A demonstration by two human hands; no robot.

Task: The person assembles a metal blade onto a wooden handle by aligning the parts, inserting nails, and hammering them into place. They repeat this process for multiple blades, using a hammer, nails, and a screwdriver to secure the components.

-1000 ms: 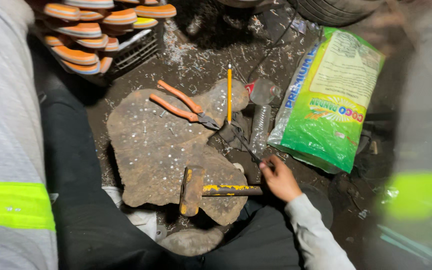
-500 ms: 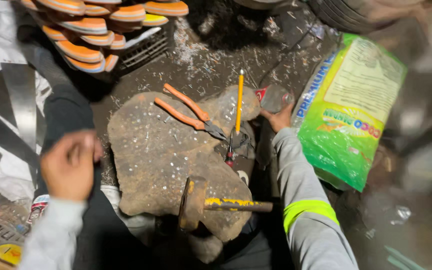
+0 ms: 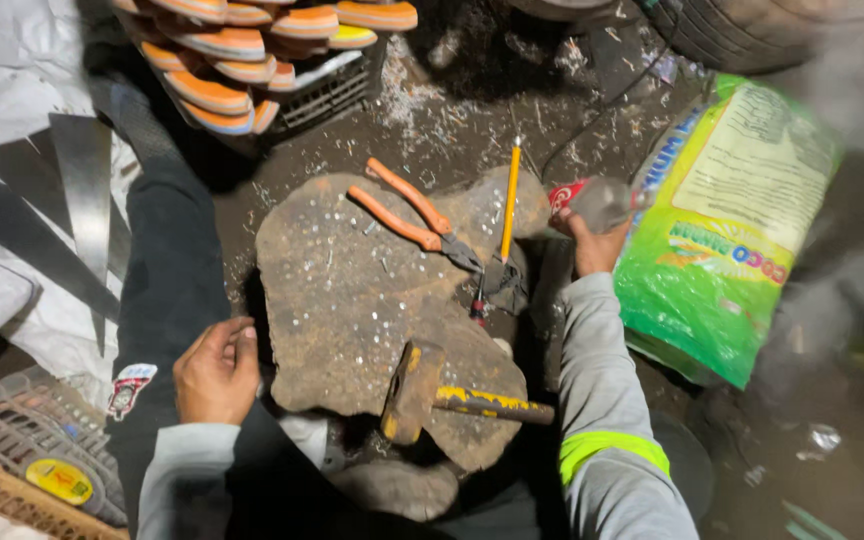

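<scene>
While the flat stone (image 3: 352, 300) lies at the middle of the dirt floor, the right hand (image 3: 592, 245) is stretched out just past the stone's far right edge, and its grip is clenched round a clear plastic bottle (image 3: 602, 203) with a red label, held tilted just above the ground. The left hand (image 3: 217, 372) is kept at the stone's near left edge, resting on a dark trouser leg (image 3: 167, 300); its fingers are curled loosely inward and nothing can be seen inside them, though whether the grip is fully released cannot be told. On the stone's far half a pair of orange-handled pliers (image 3: 407, 210) is laid slantwise, and just right of them a yellow pencil (image 3: 509, 200) is seen pointing away, its lower end over a small dark metal piece at the stone's right rim. On the stone's near right corner a hammer (image 3: 452, 395) is laid, its worn head on the stone and its yellow-and-black handle reaching out beyond the edge. Well right of the stone a green and yellow sack (image 3: 722, 240) is propped, just beside the bottle. Beyond the stone, at its far left, a crate (image 3: 322, 95) piled with orange-soled sandals (image 3: 242, 40) is placed.
</scene>
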